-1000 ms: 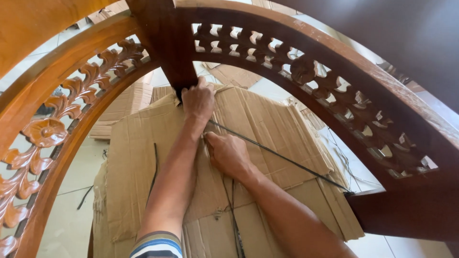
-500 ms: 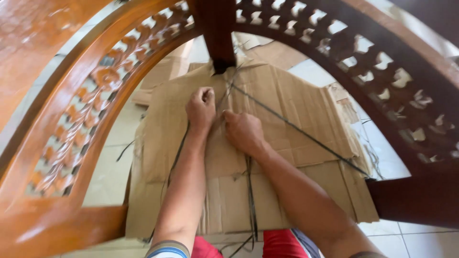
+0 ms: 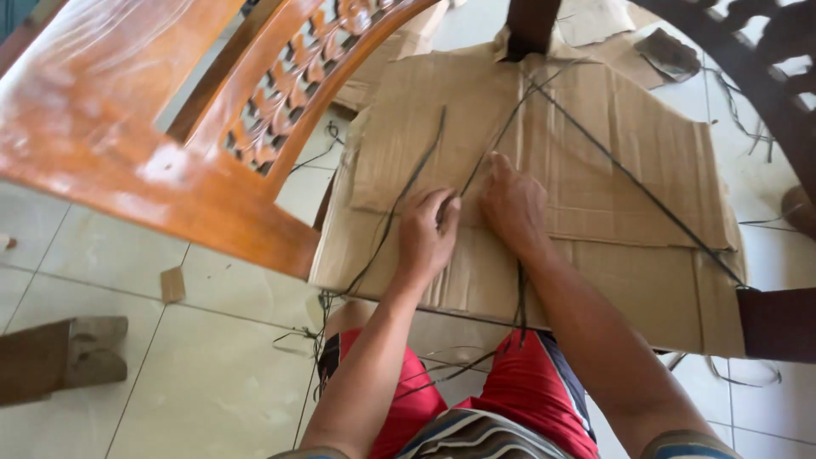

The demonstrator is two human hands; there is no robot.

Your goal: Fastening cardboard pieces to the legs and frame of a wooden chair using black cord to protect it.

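A pale tiled floor (image 3: 212,374) carries flattened cardboard (image 3: 595,170). A small cardboard scrap (image 3: 172,285) lies left of it. Thin dark strands (image 3: 629,183) cross the cardboard.

Carved orange-brown wooden chair frame (image 3: 127,127): cut off at top and left edges | dark wooden leg (image 3: 778,323): cut by right edge | thin black strands (image 3: 476,174): ends hidden under the hands (image 3: 429,234) | flattened brown cardboard sheet (image 3: 646,170): near edge covered by forearms.
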